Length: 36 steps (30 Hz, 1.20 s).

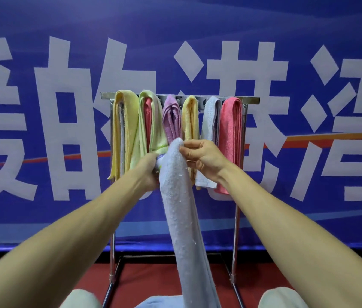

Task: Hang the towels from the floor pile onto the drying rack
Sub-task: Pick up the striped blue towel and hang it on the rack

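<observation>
Pale-blue towel (180,207) at rack height, top end between your hands, rest trailing down toward floor. Your left hand (150,172) grips top edge; your right hand (204,156) pinches fold just beside it. Step in hand, by my read: hanging this one. Drying rack (251,100) crowded with hung towels (231,130). Next move likely calls for lift over bar, narrow gap picked, even drape.
</observation>
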Motion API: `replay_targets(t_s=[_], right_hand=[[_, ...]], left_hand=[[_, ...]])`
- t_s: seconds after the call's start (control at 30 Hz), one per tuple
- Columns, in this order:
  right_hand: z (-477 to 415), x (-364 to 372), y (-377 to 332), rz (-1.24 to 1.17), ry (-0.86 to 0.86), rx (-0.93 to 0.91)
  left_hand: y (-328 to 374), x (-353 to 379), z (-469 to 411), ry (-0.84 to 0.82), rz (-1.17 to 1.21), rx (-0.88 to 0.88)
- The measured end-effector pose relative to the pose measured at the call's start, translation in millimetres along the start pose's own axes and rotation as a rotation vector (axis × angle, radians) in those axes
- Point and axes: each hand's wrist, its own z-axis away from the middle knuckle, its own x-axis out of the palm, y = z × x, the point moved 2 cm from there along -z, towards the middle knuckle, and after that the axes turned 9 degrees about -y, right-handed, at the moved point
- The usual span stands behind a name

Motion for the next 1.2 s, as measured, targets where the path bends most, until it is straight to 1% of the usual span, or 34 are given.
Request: replay_targets(t_s=[0.07,0.1,0.13,0.23,0.4,0.53,0.6,0.7,0.83,0.93,1.0,1.1,1.2], right_hand=[[-7.0,4.4,-7.2,-0.029,0.062,0.000],[-9.7,6.4,-10.8,-0.058,0.107,0.001],[-11.6,8.8,-14.5,-0.087,0.154,0.000],[-15.0,10.2,-22.4,-0.155,0.268,-0.016],[-15.8,11.4,-28.9,-0.153,0.364,-0.058],[-17.2,12.9,-33.9,-0.143,0.412,-0.075],[-19.3,12.4,-35.4,-0.128,0.442,-0.080],[-20.6,12.3,-38.6,-0.105,0.486,-0.092],[-21.2,12.0,-42.3,-0.127,0.513,-0.118],[-21.2,8.2,-44.4,-0.105,0.537,-0.141],[-18.9,2.6,-47.2,-0.006,0.575,-0.175],[-14.8,-12.2,-48.9,0.178,0.673,-0.228],[-11.8,-30.2,-44.2,0.307,0.759,-0.208]], left_hand=[[-11.5,3.7,6.9,-0.222,-0.103,0.002],[-14.4,6.4,14.2,-0.280,-0.155,0.025],[-16.2,9.1,23.2,-0.292,-0.187,0.060],[-19.9,2.4,30.1,-0.246,-0.233,0.205],[-25.0,-8.3,37.7,-0.095,-0.368,0.423],[-27.7,-8.5,39.5,-0.105,-0.489,0.560],[-30.2,-6.7,38.4,-0.094,-0.502,0.601],[-33.7,-1.8,32.6,-0.053,-0.494,0.630],[-40.6,3.0,15.8,0.043,-0.509,0.642],[-47.5,12.8,7.9,0.015,-0.493,0.668],[-49.8,17.5,2.8,-0.028,-0.528,0.670],[-46.0,19.4,-1.1,-0.080,-0.622,0.604],[-37.0,18.9,-1.4,-0.087,-0.679,0.557]])
